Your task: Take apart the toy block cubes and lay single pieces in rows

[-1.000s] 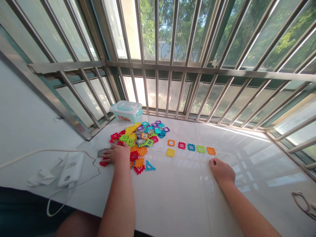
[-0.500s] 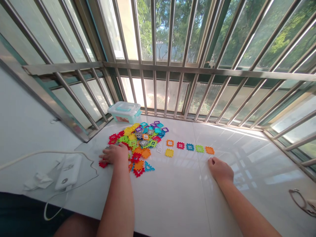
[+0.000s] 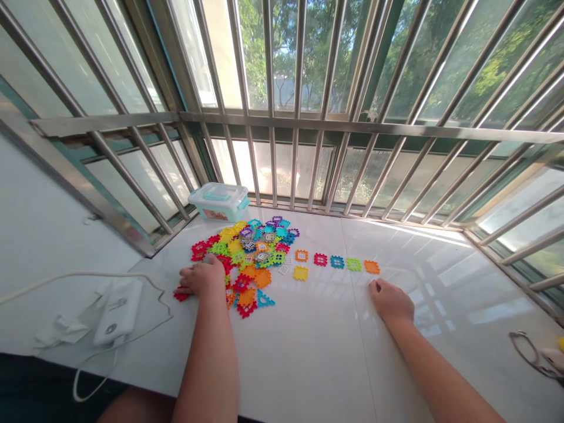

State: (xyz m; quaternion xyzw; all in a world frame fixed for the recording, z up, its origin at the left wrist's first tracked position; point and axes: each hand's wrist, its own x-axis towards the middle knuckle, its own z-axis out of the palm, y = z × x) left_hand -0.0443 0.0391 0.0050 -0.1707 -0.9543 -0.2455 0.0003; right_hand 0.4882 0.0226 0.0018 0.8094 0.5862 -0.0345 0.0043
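My left hand (image 3: 201, 278) rests at the left edge of a heap of colourful plastic interlocking tiles (image 3: 263, 278), fingers spread over the pieces. A red tile (image 3: 180, 295) shows beneath its fingertips. My right hand (image 3: 391, 299) lies on the white surface as a loose fist, and nothing shows in it. Just beyond its knuckles sits an orange tile (image 3: 372, 267), the right end of a spaced row. Leftward in that row come a green tile (image 3: 353, 265), a blue tile (image 3: 337, 262), a red tile (image 3: 320, 259) and an orange window tile (image 3: 302, 255). A yellow tile (image 3: 301, 274) lies below the last.
A lidded clear-and-teal box (image 3: 219, 202) stands behind the heap. At left lie a white power bank (image 3: 118, 311), its cable and crumpled tissue (image 3: 64, 330). Eyeglasses (image 3: 529, 352) rest at far right. Metal bars (image 3: 282, 122) border the back.
White window pieces at the heap's right edge have shifted slightly. Both hands keep nearly the same place on the surface, and the whole view has moved a little.
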